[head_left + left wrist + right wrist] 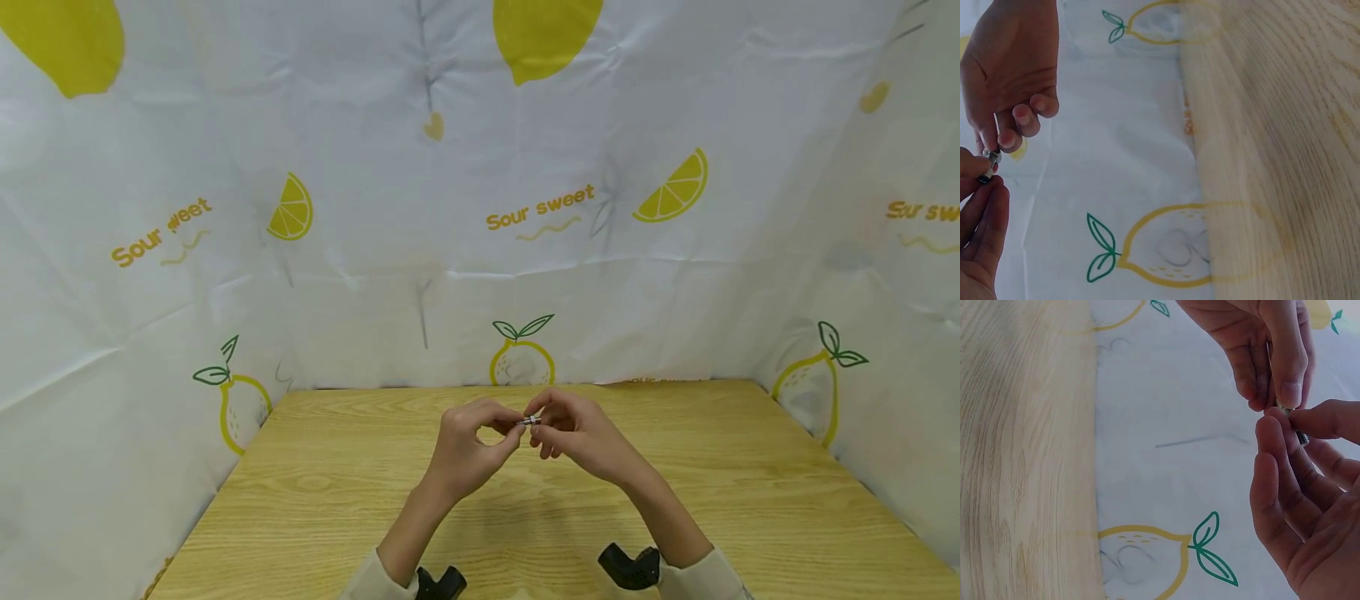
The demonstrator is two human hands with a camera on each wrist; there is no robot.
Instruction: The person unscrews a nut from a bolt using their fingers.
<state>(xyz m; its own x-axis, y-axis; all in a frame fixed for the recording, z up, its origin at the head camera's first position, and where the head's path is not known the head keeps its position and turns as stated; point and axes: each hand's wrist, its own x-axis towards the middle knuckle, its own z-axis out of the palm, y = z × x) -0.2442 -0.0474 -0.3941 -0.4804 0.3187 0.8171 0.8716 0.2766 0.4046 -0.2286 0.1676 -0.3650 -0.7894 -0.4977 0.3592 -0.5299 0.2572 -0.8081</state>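
Note:
A small silvery metal piece point(532, 420), a short rod with a wider collar, is held up between both hands above the table. My left hand point(468, 446) pinches its left end between thumb and forefinger. From the other side, the thumb and forefinger of my right hand point(581, 433) grip the right end. In the left wrist view the metal piece point(991, 159) shows a bright collar and a dark end. The right wrist view shows a ridged dark end of the metal piece point(1303, 438) poking out past the right hand's fingers point(1266, 434); fingertips hide much of the rest.
Below the hands lies a wood-grain table point(337, 500). White sheeting point(375, 225) printed with lemons and lettering hangs behind it and along both sides. Black wrist mounts point(630, 567) sit at the cuffs of the pale sleeves point(705, 575).

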